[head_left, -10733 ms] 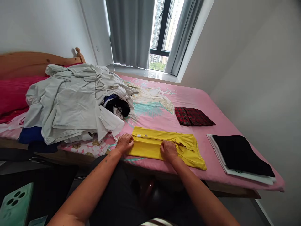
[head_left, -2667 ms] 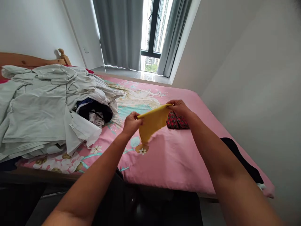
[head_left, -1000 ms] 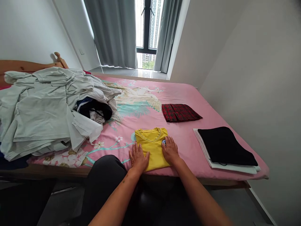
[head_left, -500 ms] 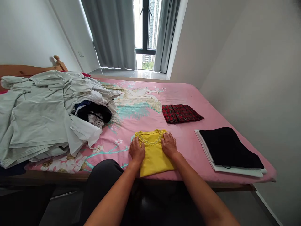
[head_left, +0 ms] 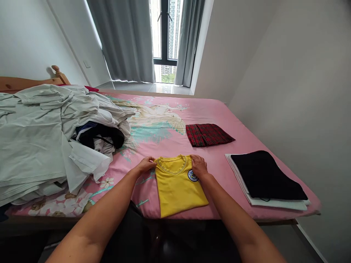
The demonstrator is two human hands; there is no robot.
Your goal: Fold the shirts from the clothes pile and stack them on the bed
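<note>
A folded yellow T-shirt (head_left: 178,190) with a V-shaped collar and a round blue-and-white badge lies on the bed near its front edge. My left hand (head_left: 146,164) pinches the shirt's upper left corner between thumb and fingers. At the upper right corner, my right hand (head_left: 199,166) has its fingers curled over the shirt's edge, close by the badge. The fingertips of the right hand are partly hidden.
Light-coloured clothes form a large heap (head_left: 35,135) on the left. A folded red plaid garment (head_left: 210,135) lies beyond the shirt. Folded black trousers (head_left: 267,177) rest on white cloth at the right. Pink floral bedding (head_left: 153,142) covers the bed.
My left hand has gone from lying flat on the shirt to its upper left corner. My right hand has curled at the right edge, and the badge now shows. The view has shifted slightly.
</note>
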